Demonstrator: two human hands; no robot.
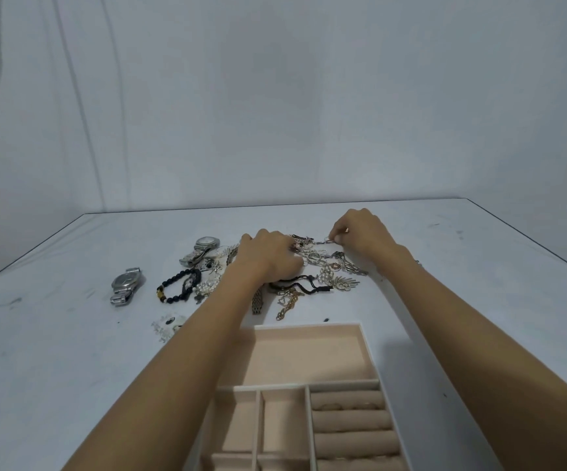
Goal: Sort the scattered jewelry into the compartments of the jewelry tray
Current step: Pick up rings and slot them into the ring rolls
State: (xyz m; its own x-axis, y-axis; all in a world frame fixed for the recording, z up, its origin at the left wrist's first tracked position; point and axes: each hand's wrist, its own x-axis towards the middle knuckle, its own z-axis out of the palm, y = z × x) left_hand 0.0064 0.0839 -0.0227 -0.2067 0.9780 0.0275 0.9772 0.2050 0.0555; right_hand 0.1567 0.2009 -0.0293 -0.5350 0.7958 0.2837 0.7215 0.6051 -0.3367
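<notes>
Well past tray (309, 325) rim, hands (268, 256) (363, 234) amid jewelry (329, 266)

You have one view only: your head camera, wide-angle, looks forward and down across the tabletop (54, 351), close over the jewelry tray (309, 325) at the near edge, the wall (275, 96) far behind.

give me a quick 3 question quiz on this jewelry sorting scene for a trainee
1. True or false: the right hand pinches a chain.
2. Which lies farthest left? A. a watch B. the bead bracelet C. the tray
3. Fill in: compared with the pile of jewelry, the tray sits ___ to the person.

Key: 1 true; 2 A; 3 nearer
</notes>
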